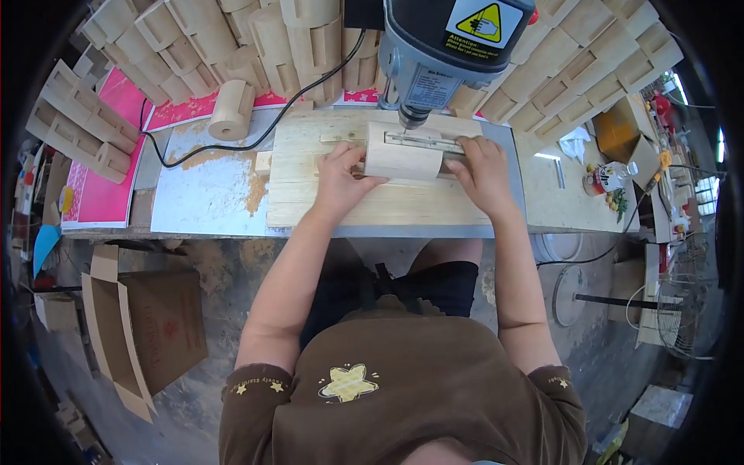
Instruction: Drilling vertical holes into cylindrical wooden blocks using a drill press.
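Note:
A pale wooden cylinder [403, 165] lies on its side on the wooden board under the drill press [442, 62]. A long slot is cut along its top, and a narrow metallic strip [422, 142] shows there. My left hand [339, 184] grips the cylinder's left end, thumb in front and fingers behind. At the right end, my right hand [487, 177] closes with thumb and fingers around the end, where a greyish part shows between them. Just above the slot's far edge hangs the drill chuck [413, 116]; whether its bit touches the wood cannot be made out.
Slotted wooden cylinders [310, 46] stand stacked along the back on both sides. A single cylinder [232, 110] stands apart at left, near a black cable [256, 143]. Sawdust lies on the bench. A plastic bottle [608, 178] is at right; an open cardboard box [147, 325] sits on the floor.

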